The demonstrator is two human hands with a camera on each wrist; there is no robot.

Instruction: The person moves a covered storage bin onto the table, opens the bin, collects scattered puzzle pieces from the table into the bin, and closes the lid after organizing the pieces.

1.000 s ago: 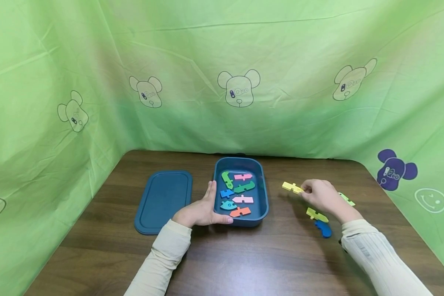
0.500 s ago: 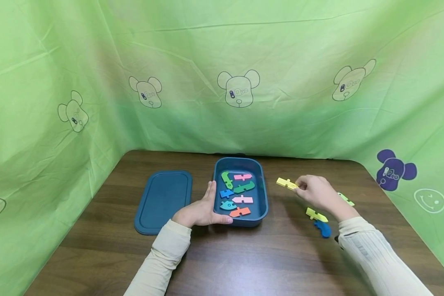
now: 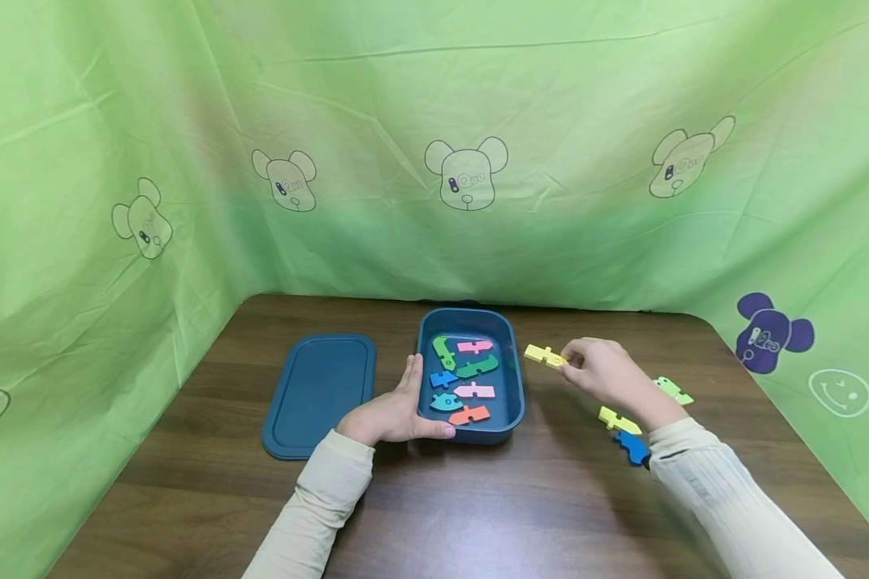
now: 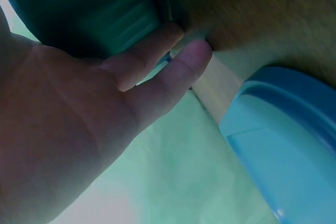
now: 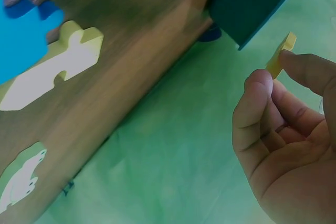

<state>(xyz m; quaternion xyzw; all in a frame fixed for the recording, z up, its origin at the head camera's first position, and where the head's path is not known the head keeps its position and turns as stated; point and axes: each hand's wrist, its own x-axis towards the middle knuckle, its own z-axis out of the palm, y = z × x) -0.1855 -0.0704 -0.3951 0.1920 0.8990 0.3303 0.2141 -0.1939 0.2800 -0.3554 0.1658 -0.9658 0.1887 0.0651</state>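
Observation:
A dark blue box holds several colourful puzzle pieces, among them a dark green piece and an orange piece. Against its left side rests my left hand, fingers straight along the wall and thumb at the front corner. The left wrist view shows these straight fingers beside the box wall. Just right of the box, my right hand pinches a yellow puzzle piece between thumb and fingertips, held up above the table. In the right wrist view the yellow piece shows nearly edge-on.
The flat blue lid lies left of the box. Under the right forearm's side lie a yellow-green puzzle piece, a blue piece and a light green piece. Green cloth hangs round the wooden table.
My right hand has moved left toward the box with the yellow puzzle piece, uncovering more of the light green piece. The left hand and box have stayed in place.

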